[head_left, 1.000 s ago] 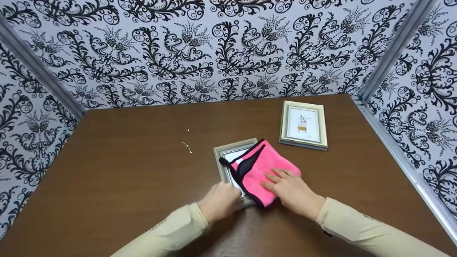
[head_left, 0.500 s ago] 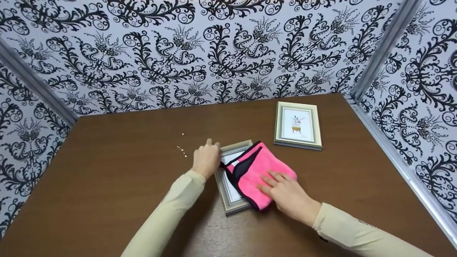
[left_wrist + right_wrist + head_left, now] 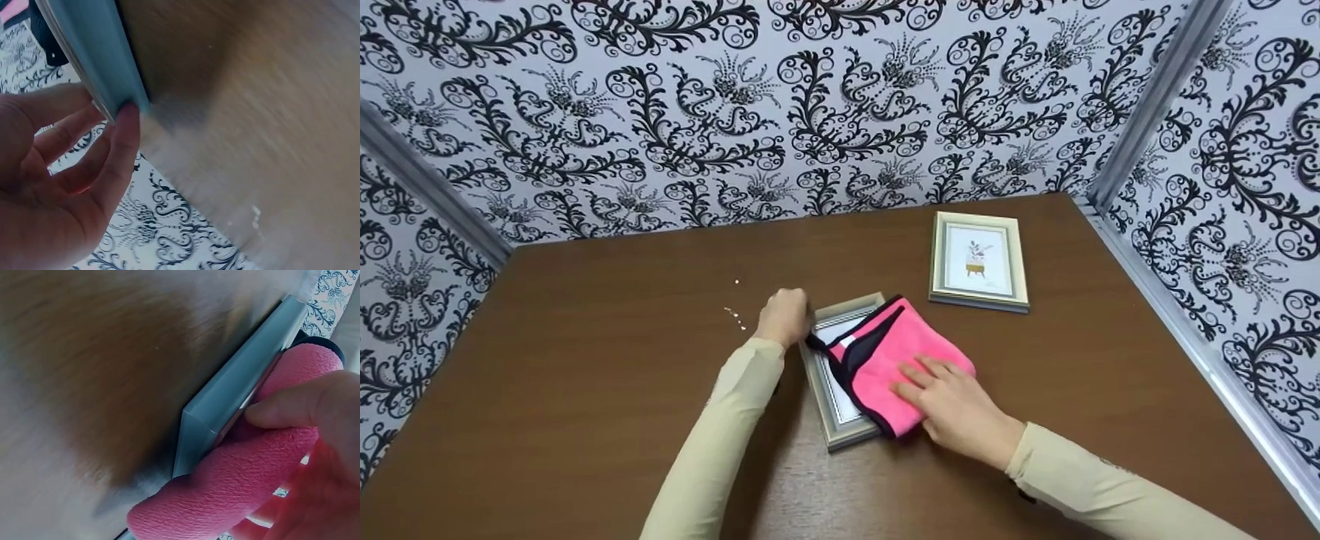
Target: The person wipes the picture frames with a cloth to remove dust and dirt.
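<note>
A picture frame (image 3: 819, 391) with a pale border lies at an angle on the brown table, partly covered by a pink cloth (image 3: 919, 337) with black edging. At the frame's far left corner is my left hand (image 3: 784, 315); in the left wrist view its fingers hold the frame's blue-grey side (image 3: 98, 45) at the corner. My right hand (image 3: 964, 416) rests over the cloth with its fingers spread on top. The right wrist view shows the thumb (image 3: 287, 405) pressing a bunched fold of cloth (image 3: 242, 478) beside the frame's edge. Most of the picture is hidden.
A second frame (image 3: 977, 262), showing a plant on a stool, lies farther back to the right. Small pale flecks (image 3: 735, 315) are scattered on the table (image 3: 622, 360) left of the left hand. Patterned walls (image 3: 697, 112) stand behind and at both sides.
My left hand has gone from the frame's near left side up to its far left corner. The right hand stays on the cloth, nearly still. The head view has shifted slightly.
</note>
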Motion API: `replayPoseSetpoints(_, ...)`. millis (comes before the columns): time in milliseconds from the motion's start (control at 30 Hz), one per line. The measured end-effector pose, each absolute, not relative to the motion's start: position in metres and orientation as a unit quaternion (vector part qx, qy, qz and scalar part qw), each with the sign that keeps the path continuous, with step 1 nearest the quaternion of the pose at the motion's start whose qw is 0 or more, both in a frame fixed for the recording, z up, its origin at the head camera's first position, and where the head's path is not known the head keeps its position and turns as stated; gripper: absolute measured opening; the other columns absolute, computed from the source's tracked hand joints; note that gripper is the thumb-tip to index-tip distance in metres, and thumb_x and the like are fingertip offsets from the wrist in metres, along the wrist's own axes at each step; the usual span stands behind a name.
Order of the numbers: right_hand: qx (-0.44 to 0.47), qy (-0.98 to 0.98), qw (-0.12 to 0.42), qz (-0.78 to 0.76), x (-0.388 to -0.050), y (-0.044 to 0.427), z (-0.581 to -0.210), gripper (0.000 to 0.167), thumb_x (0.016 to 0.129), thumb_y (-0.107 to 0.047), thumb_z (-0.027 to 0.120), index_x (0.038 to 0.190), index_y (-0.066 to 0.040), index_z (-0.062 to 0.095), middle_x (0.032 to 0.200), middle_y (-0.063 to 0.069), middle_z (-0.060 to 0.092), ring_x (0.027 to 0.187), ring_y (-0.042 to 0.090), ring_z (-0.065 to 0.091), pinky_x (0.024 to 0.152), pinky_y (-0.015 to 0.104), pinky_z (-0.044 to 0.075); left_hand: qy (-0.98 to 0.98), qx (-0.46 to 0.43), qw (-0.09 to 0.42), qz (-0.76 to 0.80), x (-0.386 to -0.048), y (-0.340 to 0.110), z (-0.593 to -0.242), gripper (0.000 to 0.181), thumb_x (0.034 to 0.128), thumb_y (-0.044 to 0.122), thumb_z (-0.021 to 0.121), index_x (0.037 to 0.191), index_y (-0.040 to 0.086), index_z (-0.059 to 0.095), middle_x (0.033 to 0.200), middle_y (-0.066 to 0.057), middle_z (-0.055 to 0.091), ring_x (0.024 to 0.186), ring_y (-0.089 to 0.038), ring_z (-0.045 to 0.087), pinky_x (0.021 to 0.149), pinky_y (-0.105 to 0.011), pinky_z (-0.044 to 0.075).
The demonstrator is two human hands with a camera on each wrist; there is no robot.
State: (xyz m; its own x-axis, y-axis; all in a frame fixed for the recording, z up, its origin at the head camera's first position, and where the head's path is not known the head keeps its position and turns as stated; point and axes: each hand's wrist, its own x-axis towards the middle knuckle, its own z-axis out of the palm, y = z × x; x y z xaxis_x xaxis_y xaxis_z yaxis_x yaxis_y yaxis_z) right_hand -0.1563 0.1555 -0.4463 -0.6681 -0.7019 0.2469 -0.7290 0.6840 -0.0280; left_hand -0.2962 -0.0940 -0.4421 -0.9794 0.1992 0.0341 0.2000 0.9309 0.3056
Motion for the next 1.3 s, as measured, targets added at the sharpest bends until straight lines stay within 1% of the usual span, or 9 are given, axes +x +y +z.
replayPoseSetpoints(167, 0.395, -0.911, 0.063, 0.100, -0.164, 0.148, -0.445, 0.046, 0.077, -0.001, 0.067, 0.123, -0.006, 0.064, 0.128, 0.020, 0.059, 0.122, 0.042, 0.049, 0.099, 0.053, 0.040, -0.981, -0.111, -0.015, -0.158, -0.303, -0.096, -0.438, 0.007, 0.0786, 0.004, 0.066, 0.072, 0.004, 0.070, 0.087, -0.019, 0.069, 0.083, -0.040, 0.066, 0.067, -0.050, 0.054)
replayPoseSetpoints(300, 0.409, -0.898, 0.021, 0.160, -0.175, 0.137, -0.446, 0.042, 0.079, 0.004, 0.061, 0.120, -0.006, 0.066, 0.124, 0.014, 0.062, 0.122, 0.037, 0.051, 0.102, 0.048, 0.039, -0.982, -0.117, -0.009, -0.150, -0.306, -0.096, -0.438, 0.004, 0.0766, 0.004, 0.069, 0.073, 0.003, 0.070, 0.089, -0.021, 0.068, 0.085, -0.042, 0.066, 0.069, -0.051, 0.054)
replayPoseSetpoints(400, 0.429, -0.881, -0.018, 0.198, -0.182, 0.128, -0.447, 0.045, 0.079, 0.009, 0.057, 0.120, -0.006, 0.065, 0.124, 0.009, 0.063, 0.123, 0.032, 0.051, 0.104, 0.043, 0.038, -0.982, -0.120, -0.016, -0.147, -0.307, -0.096, -0.437, 0.006, 0.0775, 0.006, 0.071, 0.073, 0.002, 0.069, 0.090, -0.021, 0.068, 0.086, -0.042, 0.065, 0.070, -0.051, 0.054)
replayPoseSetpoints(533, 0.483, -0.848, -0.052, 0.211, -0.187, 0.118, -0.448, 0.051, 0.080, 0.010, 0.054, 0.128, -0.007, 0.061, 0.132, 0.007, 0.059, 0.130, 0.029, 0.045, 0.107, 0.039, 0.034, -0.983, -0.118, -0.025, -0.142, -0.309, -0.095, -0.435, 0.007, 0.0775, 0.006, 0.072, 0.074, 0.002, 0.068, 0.093, -0.022, 0.067, 0.088, -0.043, 0.065, 0.072, -0.051, 0.054)
replayPoseSetpoints(667, 0.533, -0.820, -0.045, 0.204, -0.187, 0.118, -0.450, 0.054, 0.081, 0.008, 0.053, 0.132, -0.007, 0.058, 0.136, 0.006, 0.055, 0.133, 0.026, 0.042, 0.108, 0.037, 0.032, -0.985, -0.120, -0.023, -0.124, -0.309, -0.092, -0.432, 0.007, 0.0790, 0.005, 0.070, 0.074, 0.001, 0.067, 0.095, -0.023, 0.066, 0.089, -0.043, 0.064, 0.072, -0.051, 0.054)
replayPoseSetpoints(800, 0.544, -0.825, -0.017, 0.153, -0.178, 0.131, -0.446, 0.051, 0.084, 0.006, 0.056, 0.132, -0.010, 0.060, 0.136, 0.007, 0.055, 0.131, 0.024, 0.044, 0.106, 0.037, 0.035, -0.983, -0.150, -0.028, -0.099, -0.307, -0.086, -0.431, 0.008, 0.0834, 0.003, 0.066, 0.076, 0.001, 0.067, 0.095, -0.023, 0.066, 0.090, -0.043, 0.064, 0.071, -0.052, 0.054)
replayPoseSetpoints(1000, 0.493, -0.869, 0.036, 0.007, -0.163, 0.153, -0.426, 0.050, 0.076, 0.001, 0.070, 0.124, -0.012, 0.065, 0.123, 0.010, 0.064, 0.116, 0.027, 0.058, 0.097, 0.041, 0.045, -0.984, -0.159, -0.029, -0.072, -0.306, -0.084, -0.432, 0.008, 0.0858, 0.009, 0.065, 0.079, 0.004, 0.068, 0.097, -0.021, 0.066, 0.091, -0.042, 0.065, 0.071, -0.054, 0.053)
replayPoseSetpoints(1167, 0.448, -0.893, 0.041, -0.026, -0.159, 0.159, -0.420, 0.045, 0.073, 0.003, 0.073, 0.116, -0.010, 0.068, 0.115, 0.016, 0.067, 0.109, 0.031, 0.062, 0.092, 0.044, 0.048, -0.984, -0.164, -0.024, -0.072, -0.305, -0.090, -0.436, 0.008, 0.0843, 0.012, 0.066, 0.077, 0.009, 0.068, 0.094, -0.019, 0.068, 0.087, -0.041, 0.065, 0.069, -0.054, 0.053)
replayPoseSetpoints(1300, 0.452, -0.891, 0.030, 0.002, -0.158, 0.147, -0.430, 0.046, 0.075, 0.003, 0.070, 0.120, -0.005, 0.065, 0.120, 0.021, 0.063, 0.112, 0.034, 0.059, 0.094, 0.045, 0.047, -0.982, -0.172, -0.017, -0.075, -0.304, -0.094, -0.437, 0.006, 0.0824, 0.011, 0.066, 0.077, 0.010, 0.068, 0.091, -0.018, 0.068, 0.085, -0.041, 0.065, 0.067, -0.053, 0.053)
